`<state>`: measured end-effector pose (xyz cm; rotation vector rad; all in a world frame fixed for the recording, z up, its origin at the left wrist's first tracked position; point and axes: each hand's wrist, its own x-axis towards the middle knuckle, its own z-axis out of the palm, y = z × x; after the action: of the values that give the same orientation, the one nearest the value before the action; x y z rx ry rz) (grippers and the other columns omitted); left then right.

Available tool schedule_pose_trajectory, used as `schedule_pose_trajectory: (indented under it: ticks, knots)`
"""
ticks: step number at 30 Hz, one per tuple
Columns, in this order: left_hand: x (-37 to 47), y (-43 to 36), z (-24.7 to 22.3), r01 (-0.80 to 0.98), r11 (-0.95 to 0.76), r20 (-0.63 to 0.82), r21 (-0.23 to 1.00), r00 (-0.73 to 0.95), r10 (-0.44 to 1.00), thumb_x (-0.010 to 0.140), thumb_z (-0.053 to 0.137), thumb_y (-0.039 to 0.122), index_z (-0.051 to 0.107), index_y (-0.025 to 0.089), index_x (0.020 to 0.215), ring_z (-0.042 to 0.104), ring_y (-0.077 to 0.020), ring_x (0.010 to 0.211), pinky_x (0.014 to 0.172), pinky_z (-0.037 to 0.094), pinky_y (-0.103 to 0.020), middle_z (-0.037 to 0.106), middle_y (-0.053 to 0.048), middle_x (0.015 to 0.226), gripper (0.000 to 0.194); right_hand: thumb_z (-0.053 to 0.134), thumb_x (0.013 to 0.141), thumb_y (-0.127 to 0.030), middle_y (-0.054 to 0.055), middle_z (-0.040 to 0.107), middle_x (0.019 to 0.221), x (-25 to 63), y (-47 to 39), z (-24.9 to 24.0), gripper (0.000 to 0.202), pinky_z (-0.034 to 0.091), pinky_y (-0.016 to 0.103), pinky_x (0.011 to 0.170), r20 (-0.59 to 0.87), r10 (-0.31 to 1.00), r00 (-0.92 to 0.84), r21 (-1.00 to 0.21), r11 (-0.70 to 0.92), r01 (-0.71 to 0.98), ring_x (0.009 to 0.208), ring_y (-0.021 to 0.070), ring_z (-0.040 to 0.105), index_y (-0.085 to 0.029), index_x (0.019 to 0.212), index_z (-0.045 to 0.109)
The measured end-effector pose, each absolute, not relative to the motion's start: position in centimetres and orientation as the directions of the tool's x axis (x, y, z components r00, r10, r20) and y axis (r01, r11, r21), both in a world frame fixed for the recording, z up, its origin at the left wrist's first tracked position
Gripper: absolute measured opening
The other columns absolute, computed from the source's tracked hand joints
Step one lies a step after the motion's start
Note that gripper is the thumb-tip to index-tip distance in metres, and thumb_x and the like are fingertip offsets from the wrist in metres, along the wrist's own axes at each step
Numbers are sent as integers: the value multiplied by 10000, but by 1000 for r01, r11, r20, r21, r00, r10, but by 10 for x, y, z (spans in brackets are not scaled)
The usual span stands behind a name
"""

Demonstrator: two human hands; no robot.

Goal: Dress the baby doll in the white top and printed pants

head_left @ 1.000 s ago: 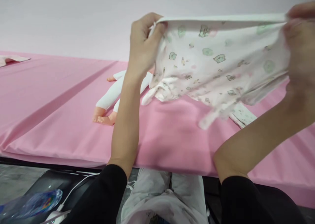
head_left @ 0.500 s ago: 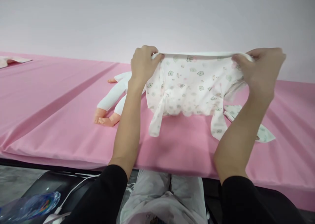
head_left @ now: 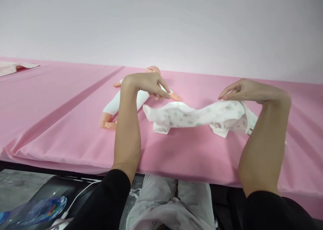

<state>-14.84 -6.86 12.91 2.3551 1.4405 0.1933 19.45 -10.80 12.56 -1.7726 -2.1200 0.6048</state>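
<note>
A white baby top (head_left: pixel 194 118) printed with small green animal faces lies bunched in a long low strip on the pink mat, its sleeve ends toward me. Just above its left end is my left hand (head_left: pixel 148 83), fingers bent and apart, holding nothing. My right hand (head_left: pixel 248 90) hovers over the right end, thumb and fingers slightly parted, with the cloth below them. Behind my left forearm a baby doll (head_left: pixel 143 97) in a white body lies on its back, partly hidden by that arm.
The pink padded mat (head_left: pixel 63 122) covers the table up to a pale wall (head_left: pixel 161 24). A light cloth (head_left: pixel 15 67) lies at the far left. Below the table edge are a plastic bottle (head_left: pixel 42 209) and a white cable (head_left: pixel 80 191) on a black chair.
Half a second ago both hands held the baby top up, stretched by its hem. They have let go; it has dropped onto the mat, and the doll's head and arm now show.
</note>
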Motion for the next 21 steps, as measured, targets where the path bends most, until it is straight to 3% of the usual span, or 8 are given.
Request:
schedule_pose_trajectory:
  ticks: [3,5,8,9,13,17,21]
  knots:
    - [-128,-54,118,854,-406,-59,325,447,892,742,584,535,657,254,1125,630,-209,954,810,478,-273,696,-30,1020,481,601,767,-598,121,696,921,194,-88,108,464,543,349,734,-203,959,-199,-624,30,781,792,208,646,-166,901,703]
    - [-103,-38,97,878,-401,-3,261,416,909,809,531,493,619,217,1193,582,-223,1093,923,440,-284,634,-62,1213,481,548,801,-610,165,685,974,181,-72,90,511,542,375,775,-177,973,-146,-633,1,774,851,244,652,-127,905,676]
    - [-62,-15,53,876,-455,-42,160,466,884,886,472,364,426,145,1387,492,-231,1236,1007,388,-292,488,-134,1390,549,590,814,-455,152,645,1127,146,-49,55,337,467,383,916,-80,990,-121,-420,76,904,1032,275,604,-139,919,640]
    - [-51,-10,40,879,-468,-110,96,476,872,901,449,340,381,137,1413,503,-250,1224,993,404,-322,477,-160,1392,555,597,813,-399,146,634,1150,134,-43,43,266,431,380,957,-52,987,-154,-361,126,924,1080,276,577,-149,901,621]
    - [-30,-6,6,870,-492,-160,46,492,856,854,523,278,574,86,1241,525,-300,1189,949,437,-353,555,-216,1278,435,530,844,-344,82,639,944,102,-34,10,203,418,364,919,-75,934,-348,-320,308,896,911,200,560,-203,701,500]
    - [-33,-8,4,848,-529,-138,26,528,838,828,537,217,674,83,1081,545,-322,1147,947,431,-376,589,-222,1211,318,525,817,-273,44,578,817,96,-39,6,185,418,387,882,-66,933,-354,-327,315,891,783,164,485,-214,654,460]
    - [-35,-5,7,832,-551,-117,57,554,824,816,514,168,690,69,995,571,-328,1079,898,443,-389,612,-227,1153,270,584,731,-223,1,532,712,95,-45,14,198,435,327,809,-111,912,-394,-349,335,875,695,127,441,-213,592,443]
